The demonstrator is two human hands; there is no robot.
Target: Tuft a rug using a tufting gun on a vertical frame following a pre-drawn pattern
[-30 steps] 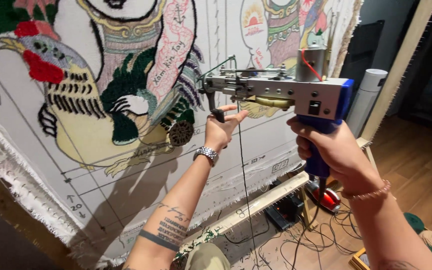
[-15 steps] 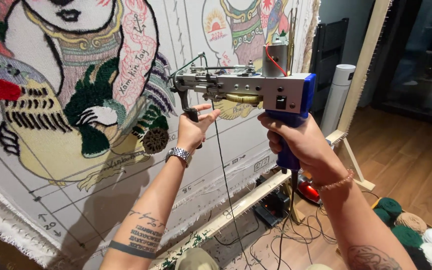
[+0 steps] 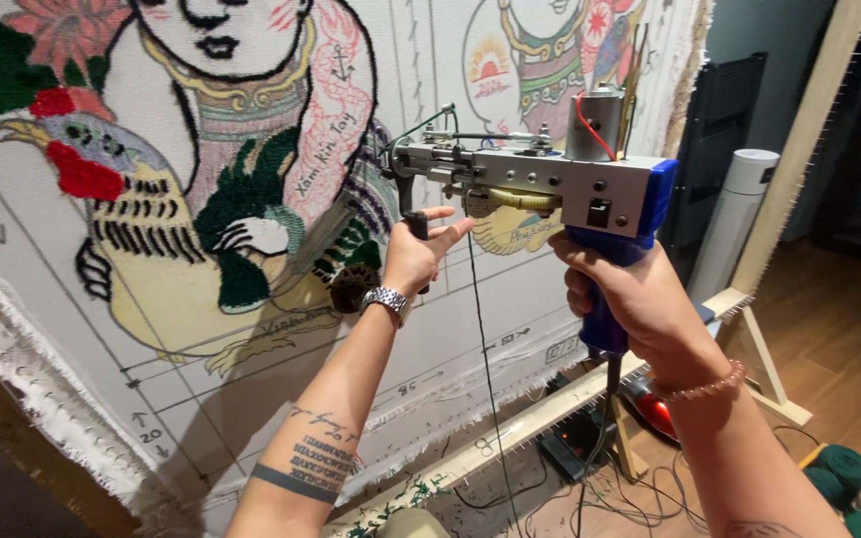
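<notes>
A tufting gun (image 3: 540, 184) with a silver body and blue grip is held up in front of a stretched white cloth (image 3: 251, 329) bearing a partly tufted picture of a figure and a bird. My right hand (image 3: 630, 294) is closed around the blue grip. My left hand (image 3: 419, 257), with a metal watch at the wrist, grips the gun's black front handle. A dark yarn strand (image 3: 485, 379) hangs down from the gun. The needle end points at the cloth, near the dark green patch.
The cloth is stretched on a wooden frame (image 3: 550, 418) with an easel leg (image 3: 769, 369) at right. Cables (image 3: 630, 488) and a red device (image 3: 655, 413) lie on the wooden floor. Yarn balls (image 3: 849, 478) sit at bottom right. A white cylinder (image 3: 734, 234) stands behind.
The view has swung left and down, so the gun and both hands sit further right in frame. Both hands keep the same hold on the gun.
</notes>
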